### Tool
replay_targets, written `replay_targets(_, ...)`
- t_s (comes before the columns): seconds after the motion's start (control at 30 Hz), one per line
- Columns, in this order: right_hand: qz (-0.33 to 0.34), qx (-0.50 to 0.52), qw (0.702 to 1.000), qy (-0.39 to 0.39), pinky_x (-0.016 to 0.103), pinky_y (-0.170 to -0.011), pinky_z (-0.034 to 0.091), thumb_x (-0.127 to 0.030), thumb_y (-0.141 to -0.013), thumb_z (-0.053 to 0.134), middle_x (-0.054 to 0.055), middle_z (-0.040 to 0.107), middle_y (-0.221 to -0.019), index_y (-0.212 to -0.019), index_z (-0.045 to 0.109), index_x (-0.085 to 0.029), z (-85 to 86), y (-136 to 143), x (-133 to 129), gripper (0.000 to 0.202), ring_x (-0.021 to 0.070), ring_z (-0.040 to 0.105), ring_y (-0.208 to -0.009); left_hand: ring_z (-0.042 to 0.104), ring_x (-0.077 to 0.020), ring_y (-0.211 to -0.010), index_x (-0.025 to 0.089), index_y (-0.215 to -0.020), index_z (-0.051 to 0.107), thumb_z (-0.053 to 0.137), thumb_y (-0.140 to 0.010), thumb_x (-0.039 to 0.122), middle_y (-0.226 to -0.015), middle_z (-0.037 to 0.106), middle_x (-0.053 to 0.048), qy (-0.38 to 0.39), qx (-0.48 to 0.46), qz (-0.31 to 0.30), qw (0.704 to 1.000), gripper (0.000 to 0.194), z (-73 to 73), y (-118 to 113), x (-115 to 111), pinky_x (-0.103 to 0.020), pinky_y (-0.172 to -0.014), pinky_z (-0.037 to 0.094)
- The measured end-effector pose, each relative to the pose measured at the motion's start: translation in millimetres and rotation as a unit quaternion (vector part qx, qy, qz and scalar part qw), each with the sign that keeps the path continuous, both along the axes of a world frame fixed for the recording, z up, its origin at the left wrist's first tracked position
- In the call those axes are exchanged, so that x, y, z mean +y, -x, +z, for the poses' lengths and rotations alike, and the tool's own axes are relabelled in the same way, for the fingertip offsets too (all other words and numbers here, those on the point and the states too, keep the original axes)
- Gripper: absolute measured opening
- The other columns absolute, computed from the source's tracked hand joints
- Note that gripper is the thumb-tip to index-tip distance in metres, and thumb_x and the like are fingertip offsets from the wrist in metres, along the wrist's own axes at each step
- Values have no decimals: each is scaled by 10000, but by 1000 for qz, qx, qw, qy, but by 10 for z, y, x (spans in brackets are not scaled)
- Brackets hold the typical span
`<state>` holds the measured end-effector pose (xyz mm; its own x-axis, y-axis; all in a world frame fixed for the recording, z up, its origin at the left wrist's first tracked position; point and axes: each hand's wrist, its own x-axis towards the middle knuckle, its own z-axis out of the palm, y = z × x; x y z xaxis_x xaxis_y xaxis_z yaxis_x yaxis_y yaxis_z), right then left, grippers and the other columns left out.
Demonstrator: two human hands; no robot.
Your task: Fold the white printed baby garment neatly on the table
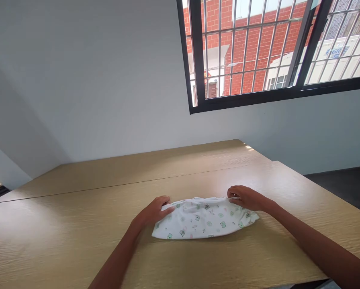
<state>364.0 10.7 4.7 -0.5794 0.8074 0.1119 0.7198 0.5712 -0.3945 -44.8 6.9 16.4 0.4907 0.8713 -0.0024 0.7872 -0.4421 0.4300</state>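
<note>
A white cloth [202, 220] printed with small green and grey animal faces lies on the wooden table, wide from side to side and gathered along its far edge. At its upper left corner my left hand [156, 210] is closed, thumb over the fabric and fingers behind it. My right hand [244, 197] pinches the far edge near the right end, with its fingers curled. The near edge of the cloth curves down toward me and its right tip spreads past my right hand. Whether it is a garment or a plain cloth, I cannot tell.
The pale wooden table [77, 233] reaches to the wall, with a seam running across it. Its right edge slants down toward me. Behind stands a grey-white wall [107, 80] with a black-framed, barred window [246, 100] at upper right. Dark floor [345, 186] shows at right.
</note>
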Motion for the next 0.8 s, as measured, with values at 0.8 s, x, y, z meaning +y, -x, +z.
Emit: replay_targets(0.8, 31, 5, 999, -32, 267, -618, 341, -241, -956, 380, 25, 585, -789, -797, 485, -203, -17, -1, 59, 194, 156, 483, -681, 513, -190, -786, 190, -787, 513, 435, -919, 340, -859, 552, -39, -50, -32, -13, 998, 215, -94, -97, 7, -291, -718, 423)
